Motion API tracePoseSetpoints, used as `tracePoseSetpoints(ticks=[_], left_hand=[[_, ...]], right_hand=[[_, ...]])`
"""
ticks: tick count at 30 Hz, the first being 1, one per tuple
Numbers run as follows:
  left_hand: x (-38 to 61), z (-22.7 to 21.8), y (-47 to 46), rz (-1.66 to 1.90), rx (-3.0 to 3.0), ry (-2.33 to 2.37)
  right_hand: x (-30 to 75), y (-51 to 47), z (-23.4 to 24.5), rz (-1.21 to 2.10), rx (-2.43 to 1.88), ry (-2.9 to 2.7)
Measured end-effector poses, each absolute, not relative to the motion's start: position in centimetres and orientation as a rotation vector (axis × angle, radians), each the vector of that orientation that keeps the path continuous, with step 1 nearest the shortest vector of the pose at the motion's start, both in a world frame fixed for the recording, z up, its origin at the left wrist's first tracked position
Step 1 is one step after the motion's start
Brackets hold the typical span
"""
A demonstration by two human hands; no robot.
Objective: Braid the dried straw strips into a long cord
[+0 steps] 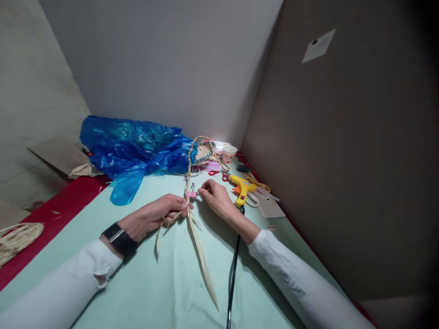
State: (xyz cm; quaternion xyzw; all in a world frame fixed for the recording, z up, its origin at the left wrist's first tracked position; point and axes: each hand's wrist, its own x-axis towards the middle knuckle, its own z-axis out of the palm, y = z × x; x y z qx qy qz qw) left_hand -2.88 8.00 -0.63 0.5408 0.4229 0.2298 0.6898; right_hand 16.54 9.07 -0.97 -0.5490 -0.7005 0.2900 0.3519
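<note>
My left hand (pixel 156 214) lies on the pale green table cover (pixel 144 283), its fingers closed around the loose strands of a straw braid (pixel 188 176). The braid runs away from me and loops back toward a small woven basket (pixel 203 153). My right hand (pixel 216 196) pinches a pink binder clip (pixel 191 193) that sits on the braid just beyond my left fingers. Flat unbraided straw strips (pixel 204 265) trail from my left hand toward me across the cover. A black watch is on my left wrist.
A yellow glue gun (pixel 243 188) lies right of my right hand, its black cord (pixel 233 274) running toward me. Red scissors (pixel 216 173), a paper cup (pixel 229 154), a crumpled blue plastic bag (pixel 137 148), and a straw bundle (pixel 17 237) at far left. A brown cardboard wall (pixel 343 160) stands right.
</note>
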Motion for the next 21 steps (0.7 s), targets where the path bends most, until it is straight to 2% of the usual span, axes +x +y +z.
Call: tracePoseSetpoints(ticks=[9,21], left_hand=[[-2.3,-0.8,6.9,0.636,1.18,0.845],[-1.0,-0.7,5.5,0.642,1.466,1.062]], right_hand=[[14.8,5.7,-1.1,1.043,-1.311,-1.893],[15.1,5.6,-1.2,1.007,-1.36,-1.861]])
